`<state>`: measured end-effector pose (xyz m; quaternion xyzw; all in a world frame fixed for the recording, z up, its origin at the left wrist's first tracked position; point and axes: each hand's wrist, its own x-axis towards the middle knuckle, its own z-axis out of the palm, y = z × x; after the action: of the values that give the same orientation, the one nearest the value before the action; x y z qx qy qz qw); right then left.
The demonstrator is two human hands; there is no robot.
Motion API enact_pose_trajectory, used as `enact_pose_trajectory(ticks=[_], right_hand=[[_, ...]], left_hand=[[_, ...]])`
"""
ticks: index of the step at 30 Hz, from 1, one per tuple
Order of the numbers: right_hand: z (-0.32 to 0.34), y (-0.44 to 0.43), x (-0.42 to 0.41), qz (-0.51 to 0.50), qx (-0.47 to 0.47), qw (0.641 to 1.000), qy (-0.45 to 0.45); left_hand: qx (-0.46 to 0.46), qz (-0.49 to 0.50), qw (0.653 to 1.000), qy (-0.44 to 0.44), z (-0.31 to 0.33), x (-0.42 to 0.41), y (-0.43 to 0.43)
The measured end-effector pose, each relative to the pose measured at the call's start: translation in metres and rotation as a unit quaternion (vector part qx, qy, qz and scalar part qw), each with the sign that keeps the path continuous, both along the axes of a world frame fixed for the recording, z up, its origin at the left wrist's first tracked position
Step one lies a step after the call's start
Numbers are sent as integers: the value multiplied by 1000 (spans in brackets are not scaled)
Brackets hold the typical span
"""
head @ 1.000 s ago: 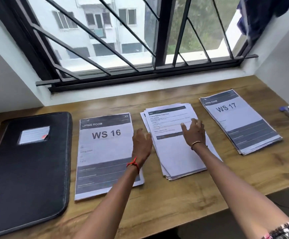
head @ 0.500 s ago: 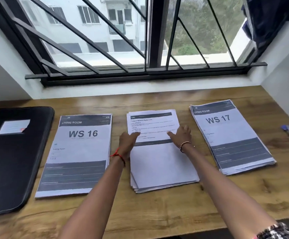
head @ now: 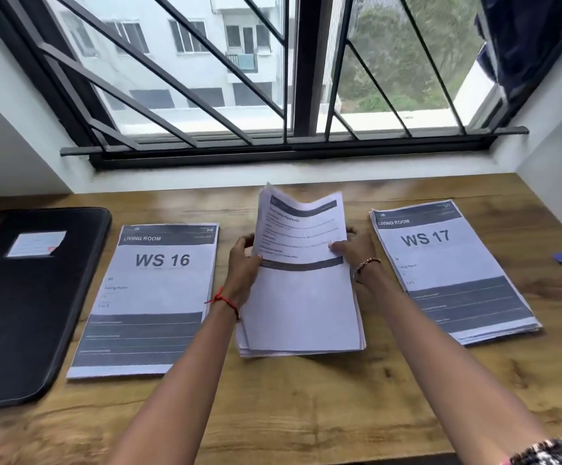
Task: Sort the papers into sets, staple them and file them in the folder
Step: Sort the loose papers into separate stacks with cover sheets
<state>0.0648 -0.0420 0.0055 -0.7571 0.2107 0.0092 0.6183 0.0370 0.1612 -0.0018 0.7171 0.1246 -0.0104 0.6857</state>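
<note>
Flanked by bare desk (head: 306, 397), the white middle stack (head: 301, 307) is gripped at both edges by left hand (head: 244, 263) and right hand (head: 353, 251), its far end lifted.

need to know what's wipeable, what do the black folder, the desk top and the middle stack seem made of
Black folder: probably faux leather or coated fabric, matte, with a raised piped edge.
Desk top: wood or wood-look laminate, brown grain and knots, faint sheen.
Middle stack: thin matte printed paper; its upper end bows up off the desk.
</note>
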Motion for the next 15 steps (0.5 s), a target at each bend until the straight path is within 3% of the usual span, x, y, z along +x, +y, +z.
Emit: enact_pose_trajectory(ticks=[3,8,11,15], right_hand=[[33,8,4,-16,-50,991,-126],[78,21,-1,-66,-70,946,-310],[74,26,-15,-68,-75,931,-350],[43,28,-29,-51,-173,930,-319]], left_hand=[[-31,18,997,-66,21,6,-1],[-109,4,982,-154,68,13,1],[-102,-23,982,-154,67,7,6],[-46,-16,991,-126,44,-11,5]])
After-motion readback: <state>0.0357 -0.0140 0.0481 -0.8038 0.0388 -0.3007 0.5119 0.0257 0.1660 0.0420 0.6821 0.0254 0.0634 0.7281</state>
